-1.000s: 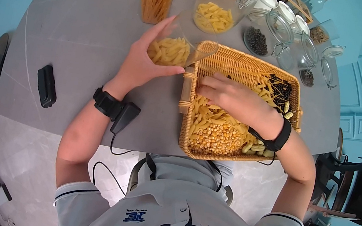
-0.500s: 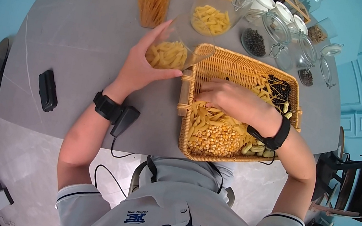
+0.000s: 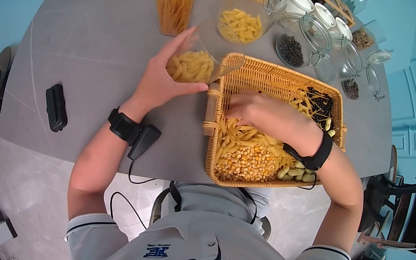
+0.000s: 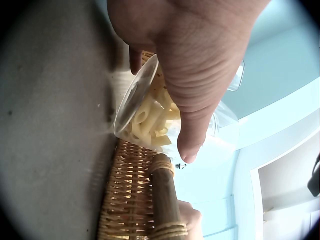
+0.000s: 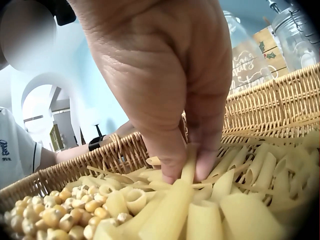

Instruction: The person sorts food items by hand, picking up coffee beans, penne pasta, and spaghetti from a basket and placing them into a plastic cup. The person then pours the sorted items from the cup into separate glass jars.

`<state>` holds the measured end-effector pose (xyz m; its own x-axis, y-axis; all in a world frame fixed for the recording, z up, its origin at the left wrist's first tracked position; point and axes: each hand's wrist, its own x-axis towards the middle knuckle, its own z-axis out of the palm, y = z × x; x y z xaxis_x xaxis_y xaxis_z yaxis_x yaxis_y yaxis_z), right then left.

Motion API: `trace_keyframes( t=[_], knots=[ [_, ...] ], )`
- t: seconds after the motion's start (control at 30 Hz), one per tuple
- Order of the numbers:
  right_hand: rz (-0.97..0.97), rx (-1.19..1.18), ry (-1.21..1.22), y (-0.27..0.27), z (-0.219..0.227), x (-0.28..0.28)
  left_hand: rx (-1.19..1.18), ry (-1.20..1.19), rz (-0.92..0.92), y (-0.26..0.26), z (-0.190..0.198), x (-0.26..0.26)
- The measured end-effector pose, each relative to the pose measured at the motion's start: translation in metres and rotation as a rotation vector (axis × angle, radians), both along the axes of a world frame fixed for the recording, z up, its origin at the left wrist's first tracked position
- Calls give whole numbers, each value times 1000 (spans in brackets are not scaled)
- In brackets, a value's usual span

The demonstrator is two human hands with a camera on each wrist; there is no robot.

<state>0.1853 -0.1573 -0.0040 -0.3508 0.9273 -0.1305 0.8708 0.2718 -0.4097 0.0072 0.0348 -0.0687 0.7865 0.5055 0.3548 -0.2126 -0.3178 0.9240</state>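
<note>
My left hand grips a clear container tilted toward the basket, with penne inside it; the left wrist view shows the thumb along its side and penne behind the clear wall. Inside the wicker basket, my right hand reaches down into loose penne. From the right wrist view, the thumb and fingers of that hand pinch a piece of penne. Corn kernels lie beside the penne, at the basket's near side.
Peanuts and black beans share the basket. Behind it stand a jar of penne, a spaghetti container and a jar of dark beans. A black case lies on the table at left.
The right fingers have shifted slightly within the penne. My left hand keeps its grip on the tilted container. The table scene sits slightly lower in the head view.
</note>
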Motion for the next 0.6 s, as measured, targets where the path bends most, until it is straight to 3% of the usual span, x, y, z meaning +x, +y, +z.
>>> trace_keyframes(
  t=[0.4, 0.5, 0.6],
  knots=[
    [-39, -17, 171, 2, -8, 9, -9, 13, -5, 0, 1, -1],
    [-295, -246, 393, 2, -1, 17, -12, 13, -6, 0, 1, -1],
    [-423, -99, 540, 1, 13, 38, -22, 5, -10, 0, 0, -1]
  ],
)
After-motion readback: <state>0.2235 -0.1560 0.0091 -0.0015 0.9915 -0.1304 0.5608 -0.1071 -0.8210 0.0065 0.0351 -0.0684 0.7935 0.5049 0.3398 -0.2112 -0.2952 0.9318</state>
